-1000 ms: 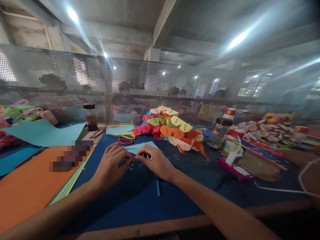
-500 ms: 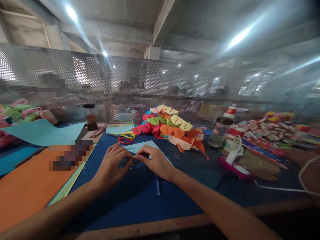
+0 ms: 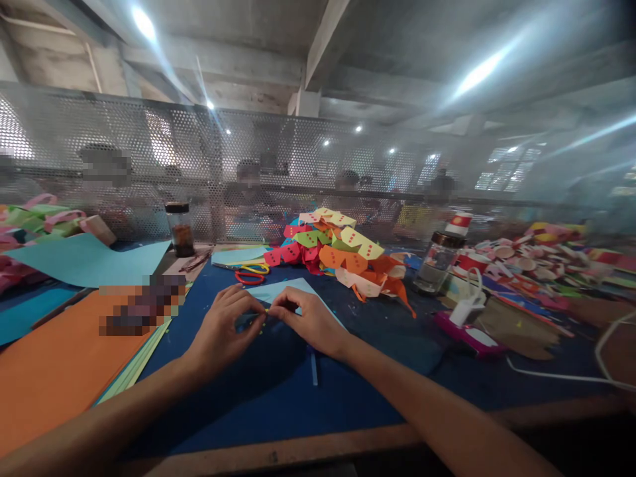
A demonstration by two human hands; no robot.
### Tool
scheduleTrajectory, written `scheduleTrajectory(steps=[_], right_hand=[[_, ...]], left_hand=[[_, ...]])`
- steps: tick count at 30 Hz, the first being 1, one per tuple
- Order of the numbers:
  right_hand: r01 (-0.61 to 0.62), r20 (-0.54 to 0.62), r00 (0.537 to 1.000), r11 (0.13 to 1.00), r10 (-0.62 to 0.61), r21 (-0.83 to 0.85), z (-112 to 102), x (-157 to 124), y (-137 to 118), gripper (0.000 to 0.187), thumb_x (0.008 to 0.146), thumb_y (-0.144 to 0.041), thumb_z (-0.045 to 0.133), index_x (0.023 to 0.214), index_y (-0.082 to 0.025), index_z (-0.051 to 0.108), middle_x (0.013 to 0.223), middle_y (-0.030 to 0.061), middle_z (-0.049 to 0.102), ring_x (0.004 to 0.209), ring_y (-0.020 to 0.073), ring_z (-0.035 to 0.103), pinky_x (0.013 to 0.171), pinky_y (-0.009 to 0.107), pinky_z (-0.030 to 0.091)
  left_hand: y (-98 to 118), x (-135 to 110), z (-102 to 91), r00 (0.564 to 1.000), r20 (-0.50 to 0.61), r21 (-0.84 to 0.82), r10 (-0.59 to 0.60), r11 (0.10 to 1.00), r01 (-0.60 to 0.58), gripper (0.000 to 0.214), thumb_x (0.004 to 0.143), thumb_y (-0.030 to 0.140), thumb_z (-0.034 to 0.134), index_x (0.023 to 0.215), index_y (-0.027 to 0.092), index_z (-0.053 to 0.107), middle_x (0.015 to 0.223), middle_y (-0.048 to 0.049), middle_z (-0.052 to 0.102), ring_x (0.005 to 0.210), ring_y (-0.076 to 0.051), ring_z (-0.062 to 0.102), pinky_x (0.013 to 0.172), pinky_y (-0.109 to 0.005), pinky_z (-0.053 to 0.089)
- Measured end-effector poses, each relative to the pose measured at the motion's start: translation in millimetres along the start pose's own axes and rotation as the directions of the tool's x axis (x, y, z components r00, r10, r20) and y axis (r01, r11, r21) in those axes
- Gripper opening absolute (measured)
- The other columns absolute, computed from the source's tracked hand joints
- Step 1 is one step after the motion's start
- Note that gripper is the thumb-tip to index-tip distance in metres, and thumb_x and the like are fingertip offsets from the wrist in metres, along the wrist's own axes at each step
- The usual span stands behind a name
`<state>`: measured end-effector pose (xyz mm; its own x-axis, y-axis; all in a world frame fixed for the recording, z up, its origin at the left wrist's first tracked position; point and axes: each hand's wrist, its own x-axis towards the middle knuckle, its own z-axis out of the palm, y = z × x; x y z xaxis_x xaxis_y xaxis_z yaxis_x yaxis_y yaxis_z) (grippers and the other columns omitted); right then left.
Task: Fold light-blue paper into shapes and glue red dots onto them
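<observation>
Little had shifted: the left hand [image 3: 222, 328] and right hand [image 3: 314, 322] stayed pinched around a tiny yellow piece [image 3: 267, 311] near the pale-blue paper sheet [image 3: 298, 283], fine work seemingly unfinished.

Left hand [image 3: 223, 328] and right hand [image 3: 314, 321], fingers nearly meeting, pinch a yellow bit [image 3: 267, 311] above the counter [image 3: 278, 407]; scissors [image 3: 256, 267] lie beyond.

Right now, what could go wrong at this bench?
1. The yellow bit between left hand and right hand looks tiny; the grip could slip and lose it among the loose bits below.
2. The scissors lie just beyond the left hand; a forward reach might knock them.
3. The bottle stands near the power strip; if tipped, it might hit it.
</observation>
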<state>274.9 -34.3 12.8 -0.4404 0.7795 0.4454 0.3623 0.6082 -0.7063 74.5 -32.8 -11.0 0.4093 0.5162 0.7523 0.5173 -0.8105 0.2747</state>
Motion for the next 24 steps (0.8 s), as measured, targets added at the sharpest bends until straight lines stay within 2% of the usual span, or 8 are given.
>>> scheduleTrajectory(steps=[6, 13, 19, 24], right_hand=[[-0.019, 0.017, 1.0, 1.0, 0.018, 0.018, 1.2, 0.2, 3.3, 0.021, 0.093, -0.037, 0.062, 0.085, -0.018, 0.066, 0.082, 0.0014, 0.065, 0.079, 0.0165, 0.058, 0.074, 0.028, 0.043], [-0.051, 0.055, 0.998, 0.99, 0.044, 0.129, -0.3, -0.4, 2.8, 0.038, 0.1, -0.048, 0.046, 0.088, -0.017, 0.065, 0.081, 0.0022, 0.063, 0.072, 0.0153, 0.06, 0.069, 0.028, 0.047], [-0.042, 0.01, 0.999, 0.996, 0.041, 0.078, 1.0, -0.6, -1.6, 0.021, 0.093, -0.038, 0.061, 0.086, -0.018, 0.064, 0.08, 0.0002, 0.062, 0.073, 0.0146, 0.057, 0.074, 0.028, 0.045], [-0.036, 0.017, 0.999, 0.998, 0.035, 0.059, 1.2, -0.4, -2.0, 0.023, 0.093, -0.038, 0.061, 0.081, -0.018, 0.063, 0.075, -0.0009, 0.061, 0.072, 0.0149, 0.057, 0.072, 0.027, 0.044]], left_hand=[[1.6, -0.4, -0.7, 1.0, 0.015, -0.023, -0.02, 1.0, 0.02, 0.009, 0.091, 0.021, 0.057, 0.083, 0.022, 0.062, 0.077, 0.0016, 0.066, 0.079, -0.018, 0.063, 0.103, -0.048, 0.039], [2.3, -0.1, -1.6, 0.992, 0.012, -0.08, -0.128, 0.989, 0.128, 0.009, 0.088, 0.021, 0.058, 0.081, 0.023, 0.062, 0.079, 0.0027, 0.069, 0.081, -0.018, 0.065, 0.105, -0.049, 0.037], [3.2, 0.4, -2.4, 0.988, 0.006, -0.098, -0.153, 0.983, 0.152, 0.009, 0.089, 0.024, 0.059, 0.08, 0.024, 0.063, 0.078, 0.0025, 0.069, 0.08, -0.018, 0.064, 0.105, -0.05, 0.037], [5.3, 1.0, -1.7, 0.988, 0.029, -0.15, -0.155, 0.976, 0.157, 0.01, 0.088, 0.028, 0.062, 0.079, 0.024, 0.065, 0.076, 0.0031, 0.07, 0.079, -0.018, 0.065, 0.105, -0.05, 0.036]])
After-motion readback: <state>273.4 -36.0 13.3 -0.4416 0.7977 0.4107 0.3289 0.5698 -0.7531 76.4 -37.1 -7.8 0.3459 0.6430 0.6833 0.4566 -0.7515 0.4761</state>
